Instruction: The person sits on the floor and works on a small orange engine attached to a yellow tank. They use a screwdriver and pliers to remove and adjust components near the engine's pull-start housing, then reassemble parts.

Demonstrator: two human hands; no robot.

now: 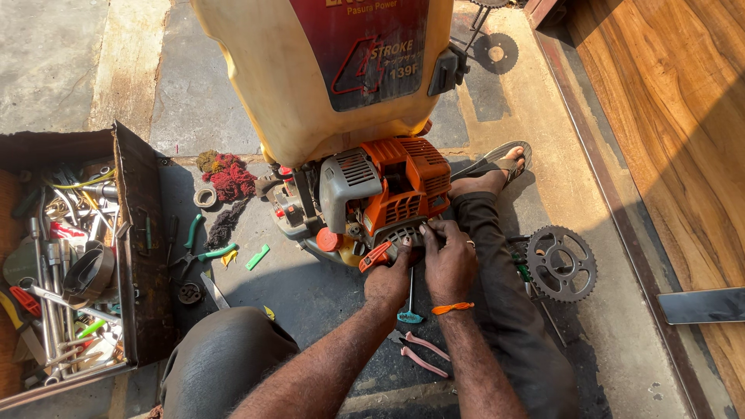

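Both my forearms reach forward from the bottom edge, and my left hand (388, 281) and right hand (450, 260) meet on the lower grille of the small orange and grey engine (380, 198); left fingers curl closed around the orange starter handle (375, 256), right fingers press bent against the grille, gripping nothing I can make out. It sits on the concrete just ahead of my knees, under the big yellow tank (264, 70), which stands upright with its long axis running away from me. Below my wrists lie a teal-handled key (410, 310) and pink-handled pliers (419, 353). Right of my leg rests a toothed sprocket (561, 264). Far left, an open metal toolbox (143, 248) holds spanners, sockets and a strap roll; green-handled pliers (203, 252) and a red rag (230, 180) lie between.
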